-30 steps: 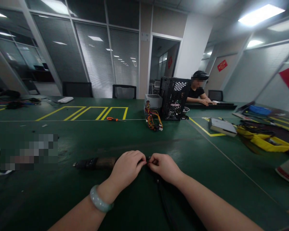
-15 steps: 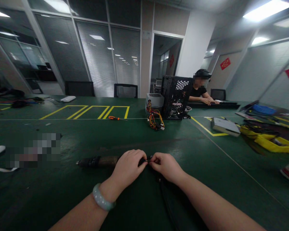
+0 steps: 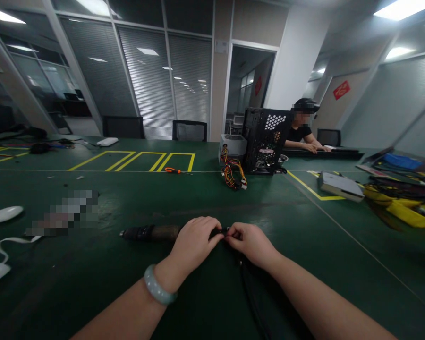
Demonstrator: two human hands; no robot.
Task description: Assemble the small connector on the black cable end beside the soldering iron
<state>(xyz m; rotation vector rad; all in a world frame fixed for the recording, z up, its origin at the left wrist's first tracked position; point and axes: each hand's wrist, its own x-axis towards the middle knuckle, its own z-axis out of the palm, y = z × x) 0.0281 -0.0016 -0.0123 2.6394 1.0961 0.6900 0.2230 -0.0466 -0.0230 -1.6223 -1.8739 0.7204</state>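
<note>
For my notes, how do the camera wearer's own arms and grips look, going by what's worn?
The left grip and right grip are bare human hands without gloves. The left forearm and right forearm show no sleeve. A rounded, glossy, pale green-grey bangle with light specks circles the left wrist; nothing visible is worn on the right wrist.

Looks like office rm set up as workshop. Office signs: glass partitions [image 3: 145, 80] w/ blinds, mesh-back chairs [image 3: 122, 127], ceiling lights [image 3: 407, 8], desk [image 3: 80, 109] in rm beyond. Workshop signs: big green table [image 3: 184, 198] w/ yellow tape marks [image 3: 193, 163], PC case [image 3: 265, 146], power supply [image 3: 233, 145] w/ loose wires [image 3: 230, 175], orange-handled screwdriver [image 3: 173, 170], hand tool [image 3: 148, 232], yellow trays [image 3: 405, 215], cables [image 3: 393, 190] etc. Co-worker [image 3: 302, 133] at far side, same table.
</note>
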